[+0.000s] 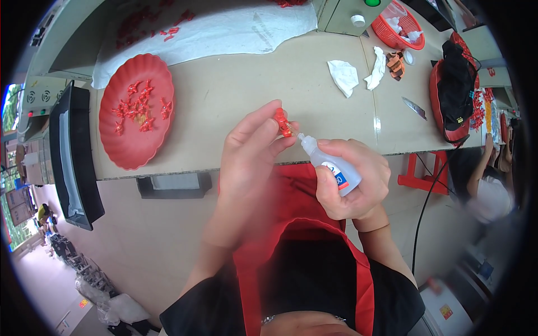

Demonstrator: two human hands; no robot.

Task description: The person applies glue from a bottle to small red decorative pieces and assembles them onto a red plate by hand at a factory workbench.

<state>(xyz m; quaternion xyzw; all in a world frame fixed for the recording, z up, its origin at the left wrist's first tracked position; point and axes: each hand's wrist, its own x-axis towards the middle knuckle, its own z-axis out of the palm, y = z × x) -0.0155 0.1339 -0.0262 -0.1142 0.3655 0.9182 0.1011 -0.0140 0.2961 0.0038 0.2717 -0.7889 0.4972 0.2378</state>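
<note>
Between the fingertips of my left hand [252, 140] is a small red figurine [282, 122] with a few gold-coloured spots. My right hand [358, 176] squeezes round a translucent white glue bottle [322, 154] with a blue and red label. The bottle tilts up and to the left, its narrow nozzle right beside the figurine; whether they touch I cannot tell. Both hands are over the front edge of the table. On the left, a red scalloped tray [120, 147] bears several more small red figurines [139, 106].
Crumpled white tissues [343, 77], a knife blade [414, 108] and a red basket [400, 39] lie on the table's right side, near a black bag [455, 84]. A white cloth [235, 33] with red pieces spreads at the back. A black cable [428, 207] hangs down on the right.
</note>
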